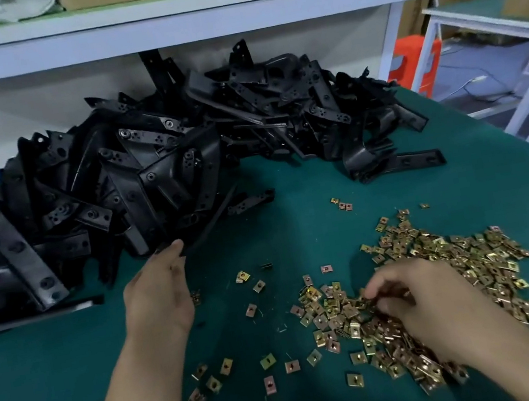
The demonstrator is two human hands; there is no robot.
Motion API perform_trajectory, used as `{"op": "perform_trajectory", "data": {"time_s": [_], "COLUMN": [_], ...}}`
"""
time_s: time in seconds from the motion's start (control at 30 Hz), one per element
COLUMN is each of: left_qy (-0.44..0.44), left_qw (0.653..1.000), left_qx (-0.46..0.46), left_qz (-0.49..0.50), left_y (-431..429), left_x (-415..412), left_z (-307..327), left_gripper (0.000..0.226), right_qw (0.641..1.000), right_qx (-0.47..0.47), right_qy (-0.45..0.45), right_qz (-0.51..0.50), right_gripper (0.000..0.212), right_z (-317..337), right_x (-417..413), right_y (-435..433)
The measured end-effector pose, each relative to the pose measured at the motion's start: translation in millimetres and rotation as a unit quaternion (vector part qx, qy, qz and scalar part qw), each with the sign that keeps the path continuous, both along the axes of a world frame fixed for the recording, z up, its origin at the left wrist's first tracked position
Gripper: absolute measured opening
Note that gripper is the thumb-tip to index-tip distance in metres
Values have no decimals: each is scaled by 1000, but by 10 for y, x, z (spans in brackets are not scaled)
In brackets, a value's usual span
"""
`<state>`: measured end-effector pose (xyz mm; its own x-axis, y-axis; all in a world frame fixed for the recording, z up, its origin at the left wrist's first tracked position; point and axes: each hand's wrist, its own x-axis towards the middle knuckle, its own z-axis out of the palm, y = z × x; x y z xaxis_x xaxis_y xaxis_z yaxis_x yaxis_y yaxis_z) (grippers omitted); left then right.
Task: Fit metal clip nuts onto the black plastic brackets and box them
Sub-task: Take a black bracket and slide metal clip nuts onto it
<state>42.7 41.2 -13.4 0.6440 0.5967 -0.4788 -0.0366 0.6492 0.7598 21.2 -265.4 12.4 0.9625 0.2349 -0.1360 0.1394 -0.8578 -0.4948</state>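
- Glossy black holed brackets [145, 156] heaped at 11 o'clock.
- Square brassy clip nuts [455, 256] strewn at 4 o'clock.
- left hand [158, 293] touched brackets, grip unclear; right hand [421, 300] pinched clip nuts.

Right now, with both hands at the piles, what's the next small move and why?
Probably the left hand, whose fingertips touch the near edge of the bracket pile, should pull one bracket clear. The right hand is curled into the clip nuts, though blur hides whether it holds one. Either way, a nut needs a free bracket to go on.
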Motion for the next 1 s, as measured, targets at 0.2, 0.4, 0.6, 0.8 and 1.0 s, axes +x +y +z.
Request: {"op": "perform_trajectory", "data": {"time_s": [0.2, 0.4, 0.6, 0.8, 1.0], "left_qy": [-44, -64, -166, -226, -222], "left_qw": [998, 993, 945, 905, 904], "left_qx": [11, 79, 85, 110, 110], "left_qz": [53, -64, -267, -342, -349], "left_y": [61, 69, 0, -17, 37], "left_x": [-174, -255, -207, -298, -285], "left_z": [13, 2, 18, -109, -80], "left_gripper": [17, 26, 30, 59, 66], "right_qw": [996, 989, 932, 815, 771], "right_qx": [75, 146, 352, 518, 551], "right_qy": [-25, -24, 83, 259, 315], "right_qz": [-28, -29, -1, 26, 49], "right_gripper": [27, 22, 14, 17, 26], "right_z": [-21, 56, 287, 230, 57], "right_x": [42, 194, 440, 590, 636], "right_y": [-30, 66, 632, 1310, 1381]}}
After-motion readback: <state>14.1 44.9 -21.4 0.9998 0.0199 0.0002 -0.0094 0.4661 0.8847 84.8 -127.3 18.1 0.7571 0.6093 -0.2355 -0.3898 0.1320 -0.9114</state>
